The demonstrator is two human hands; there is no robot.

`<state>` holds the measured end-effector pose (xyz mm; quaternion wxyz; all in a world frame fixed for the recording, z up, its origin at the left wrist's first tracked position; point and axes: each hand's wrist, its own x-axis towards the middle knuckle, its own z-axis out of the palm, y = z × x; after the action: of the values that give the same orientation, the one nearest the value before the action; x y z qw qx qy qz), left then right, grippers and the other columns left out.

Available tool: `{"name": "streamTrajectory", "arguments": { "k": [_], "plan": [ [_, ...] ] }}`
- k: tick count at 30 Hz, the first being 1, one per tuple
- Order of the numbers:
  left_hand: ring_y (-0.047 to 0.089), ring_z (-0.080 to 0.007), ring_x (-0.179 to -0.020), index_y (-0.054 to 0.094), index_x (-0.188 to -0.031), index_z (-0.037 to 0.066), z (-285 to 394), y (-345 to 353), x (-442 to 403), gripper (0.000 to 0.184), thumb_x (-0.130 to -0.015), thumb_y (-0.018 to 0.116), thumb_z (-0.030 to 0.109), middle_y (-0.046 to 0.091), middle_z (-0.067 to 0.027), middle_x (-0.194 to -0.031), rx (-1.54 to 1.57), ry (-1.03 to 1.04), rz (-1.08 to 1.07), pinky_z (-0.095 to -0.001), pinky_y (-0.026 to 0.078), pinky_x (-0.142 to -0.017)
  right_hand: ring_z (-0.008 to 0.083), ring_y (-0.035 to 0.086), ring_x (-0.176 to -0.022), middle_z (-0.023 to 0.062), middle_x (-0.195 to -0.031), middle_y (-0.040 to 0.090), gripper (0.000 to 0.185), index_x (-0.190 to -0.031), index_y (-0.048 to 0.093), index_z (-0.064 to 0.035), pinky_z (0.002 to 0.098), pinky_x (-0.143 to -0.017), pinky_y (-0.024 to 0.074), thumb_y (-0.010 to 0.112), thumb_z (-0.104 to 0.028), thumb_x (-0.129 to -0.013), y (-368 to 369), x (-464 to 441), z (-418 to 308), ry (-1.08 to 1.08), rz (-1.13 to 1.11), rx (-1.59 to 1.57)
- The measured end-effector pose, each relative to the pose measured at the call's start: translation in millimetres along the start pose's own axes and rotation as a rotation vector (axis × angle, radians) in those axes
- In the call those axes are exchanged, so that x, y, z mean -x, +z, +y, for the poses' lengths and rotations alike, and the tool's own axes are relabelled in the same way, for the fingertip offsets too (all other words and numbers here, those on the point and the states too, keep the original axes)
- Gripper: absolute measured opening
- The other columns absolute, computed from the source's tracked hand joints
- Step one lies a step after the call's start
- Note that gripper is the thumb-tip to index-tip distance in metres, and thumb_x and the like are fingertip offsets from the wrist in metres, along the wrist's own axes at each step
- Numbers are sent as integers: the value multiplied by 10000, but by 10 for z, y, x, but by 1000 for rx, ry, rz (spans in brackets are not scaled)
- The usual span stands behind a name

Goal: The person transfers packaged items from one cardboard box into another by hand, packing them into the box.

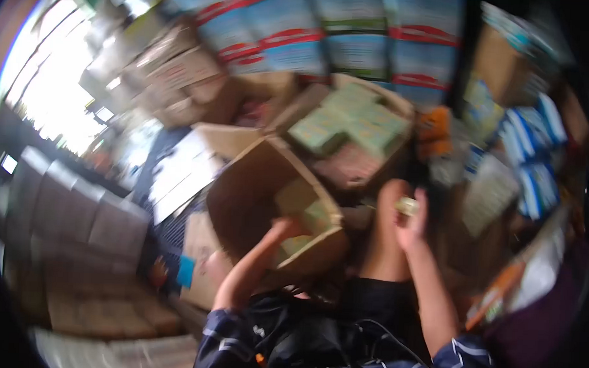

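My left hand (285, 230) reaches into an open cardboard box (239, 182), beside pale green packets (316, 218) on its right inner side. Blur hides its fingers. Near my knee, my right hand (411, 220) is closed around a small pale yellow item (407, 206). Behind the first box, a second open carton (403, 105) holds light green packs (355, 115) and a pinkish pack (349, 165).
Blue, white and red packages (281, 21) are stacked at the back. Brown cartons (182, 70) stand at the back left, wrapped blocks (79, 209) at the left. Blue-and-white packs (532, 156) and an orange pack (435, 132) lie on the right.
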<state>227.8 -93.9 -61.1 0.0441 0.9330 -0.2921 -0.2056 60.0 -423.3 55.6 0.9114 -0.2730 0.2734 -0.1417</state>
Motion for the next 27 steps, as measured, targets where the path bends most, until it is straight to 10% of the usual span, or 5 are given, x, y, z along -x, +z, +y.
{"name": "streamTrajectory", "arguments": {
  "k": [3, 10, 27],
  "plan": [
    [641, -280, -886, 717, -973, 96, 120, -33, -32, 657, -567, 759, 612, 683, -124, -1003, -91, -156, -113, -431, 536, -760, 137, 507, -429, 7, -555, 560, 474, -777, 612, -124, 254, -417, 382, 461, -548, -924, -89, -114, 44, 28, -152, 9],
    [466, -395, -1229, 414, -1364, 17, 326, -15, 80, 1069, -566, 769, 634, 484, -204, -1336, -89, -262, -109, -648, 418, -898, 111, 431, -553, 5, -634, 480, 471, -892, 587, -78, 242, -521, 332, 450, -526, -938, 94, 58, -66, 122, -159, 29],
    [424, -377, -1279, 202, -1472, 35, 290, 76, 152, 1147, -620, 754, 568, 378, -235, -1425, 51, -287, -65, -606, 407, -926, 133, 431, -574, 15, -676, 482, 447, -955, 583, -80, 256, -537, 359, 412, -493, -955, -21, -34, -65, 125, -209, -11]
  ]
}}
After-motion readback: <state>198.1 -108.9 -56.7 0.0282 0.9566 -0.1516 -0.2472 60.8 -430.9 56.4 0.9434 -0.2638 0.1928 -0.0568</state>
